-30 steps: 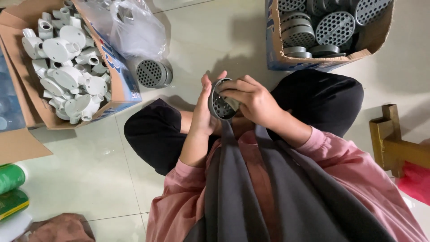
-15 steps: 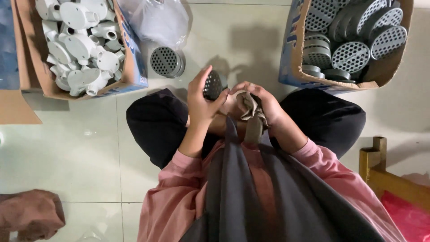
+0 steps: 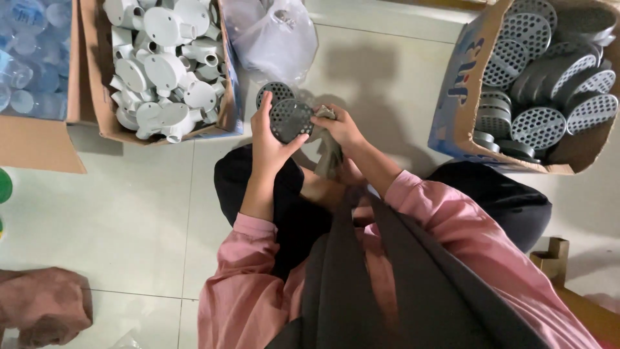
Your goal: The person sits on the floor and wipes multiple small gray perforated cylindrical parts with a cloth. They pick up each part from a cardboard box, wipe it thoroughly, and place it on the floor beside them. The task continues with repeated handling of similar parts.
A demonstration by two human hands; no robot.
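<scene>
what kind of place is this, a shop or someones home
Probably a small workshop or home piecework spot, not a shop. The person sits on a tiled floor between a cardboard box of round perforated discs and a box of white plastic fittings, with the left hand holding one disc.

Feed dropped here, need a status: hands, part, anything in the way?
Left hand grips perforated disc. Right hand holds grey rag against disc's edge. Second disc on floor just beyond; nothing blocking.
</scene>
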